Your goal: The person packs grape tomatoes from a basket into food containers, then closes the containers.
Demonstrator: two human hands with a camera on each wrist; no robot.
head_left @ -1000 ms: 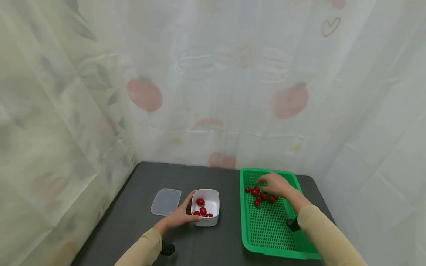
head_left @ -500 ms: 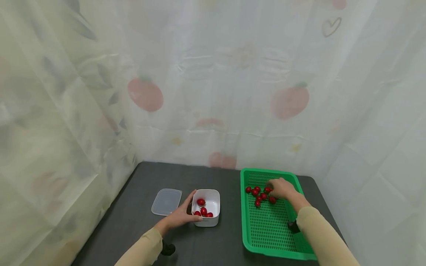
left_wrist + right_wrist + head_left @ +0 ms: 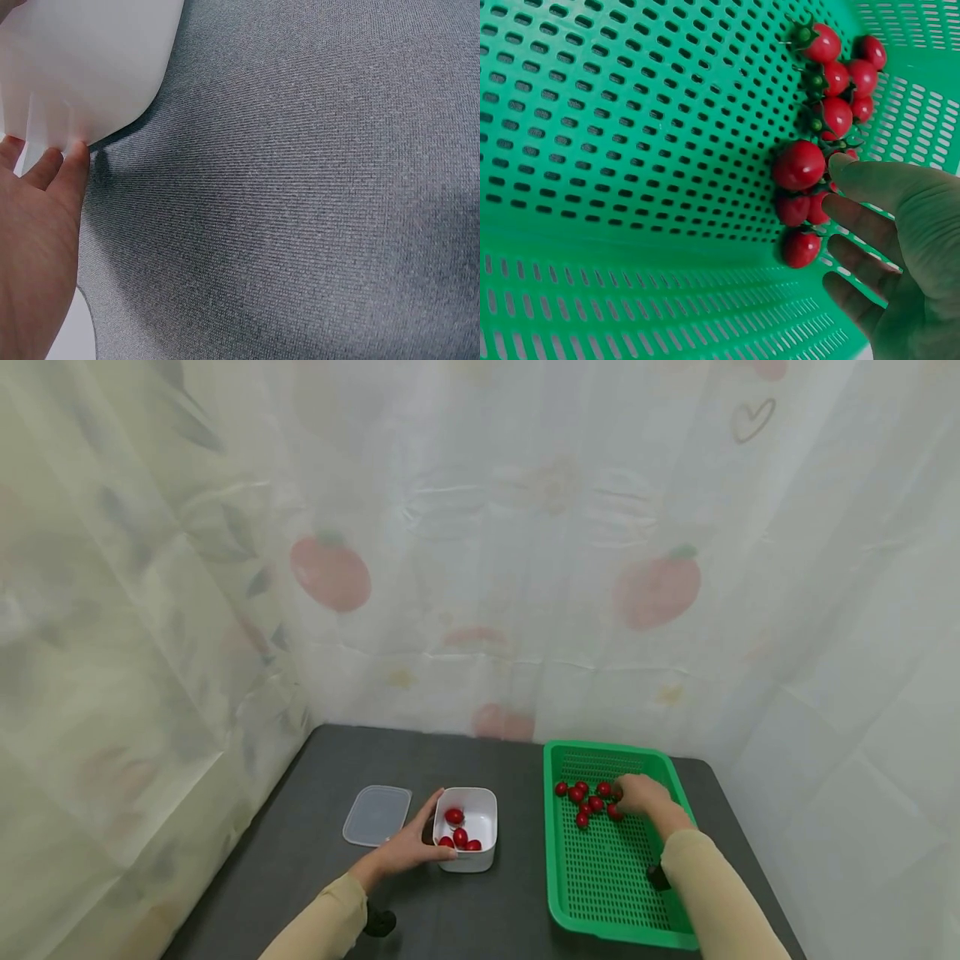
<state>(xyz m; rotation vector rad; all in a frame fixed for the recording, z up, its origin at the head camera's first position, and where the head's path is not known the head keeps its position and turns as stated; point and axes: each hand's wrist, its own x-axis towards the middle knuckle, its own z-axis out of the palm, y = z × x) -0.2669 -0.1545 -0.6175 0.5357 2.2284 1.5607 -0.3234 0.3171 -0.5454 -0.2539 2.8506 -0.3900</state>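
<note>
The right hand [image 3: 643,795] has shifted toward the person, to the right end of the tomatoes [image 3: 799,165] in the basket [image 3: 552,868]; its thumb and fingers stand apart, contact undetermined. The box's contents are unchanged, so no tomato transfers in this interval. The left hand [image 3: 405,847] remains clamped on the box [image 3: 468,862], thumb at the near rim.

Count:
- Basket: one; at least ten tomatoes, some hidden by the thumb.
- Box: one; four tomatoes visible.
- Lid [image 3: 377,816]: one, on the table [image 3: 487,914], left of the box.
</note>
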